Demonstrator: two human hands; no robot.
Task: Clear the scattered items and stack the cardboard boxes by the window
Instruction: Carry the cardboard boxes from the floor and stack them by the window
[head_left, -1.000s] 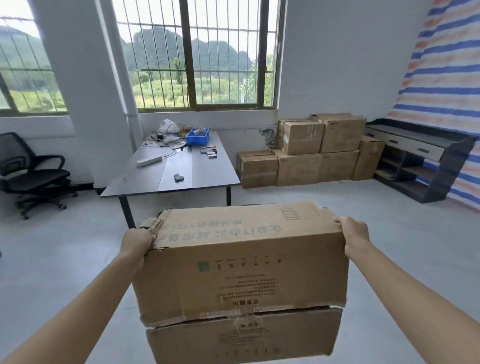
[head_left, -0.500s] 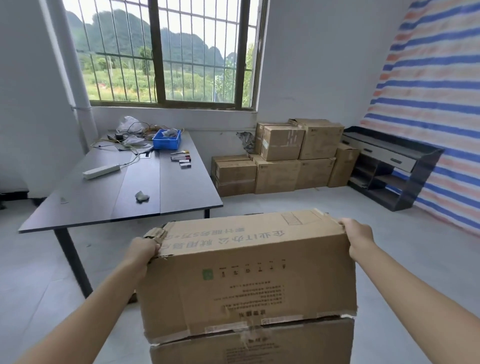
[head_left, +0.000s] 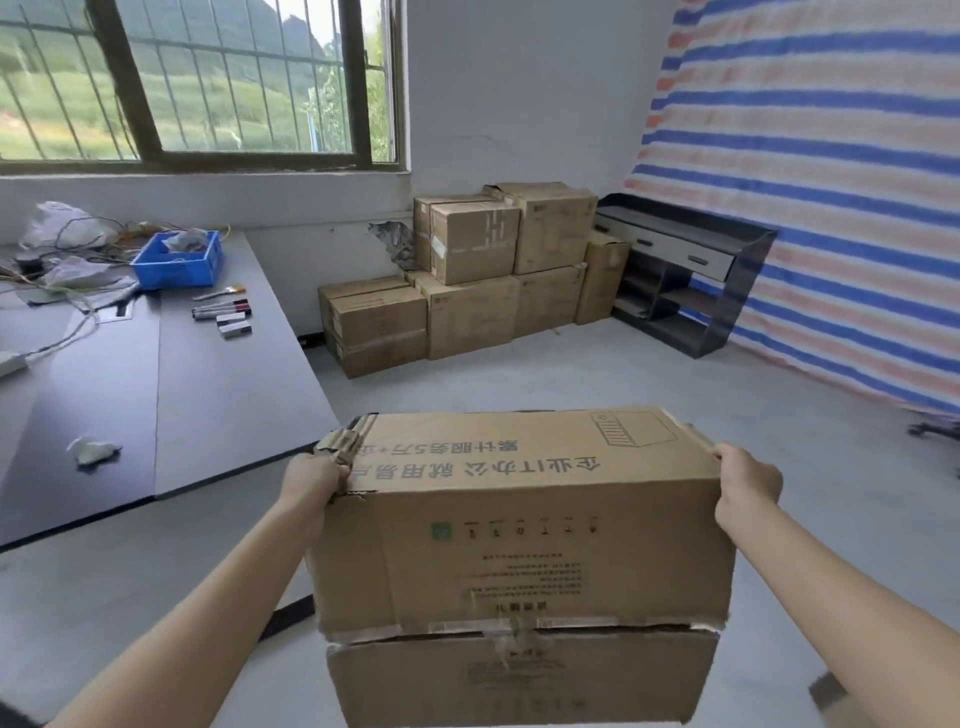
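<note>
The cardboard box (head_left: 519, 519) is held up in the air in front of the person, above the grey floor (head_left: 623, 374) and just past the corner of the worktop (head_left: 208, 389). It is well apart from the stack of boxes (head_left: 467, 280) against the wall below the window (head_left: 208, 78). It looks stiff in its panels but worn. The upper left corner is crumpled and frayed, and a torn, taped seam runs across the near face low down, so it probably flexes and could split if squeezed or dropped. Its bulk suggests some weight, though the frame cannot show how much. The two ends are the natural places to hold it, and a palm under the bottom edge would likely be safer than the ragged corner. The left hand (head_left: 314, 480) grips that crumpled corner at the box's left end, fingers curled into the torn card. The right hand (head_left: 745, 483) clasps the upper edge of the right end, its fingertips hidden behind the box. The box spans the whole gap between the two hands.
</note>
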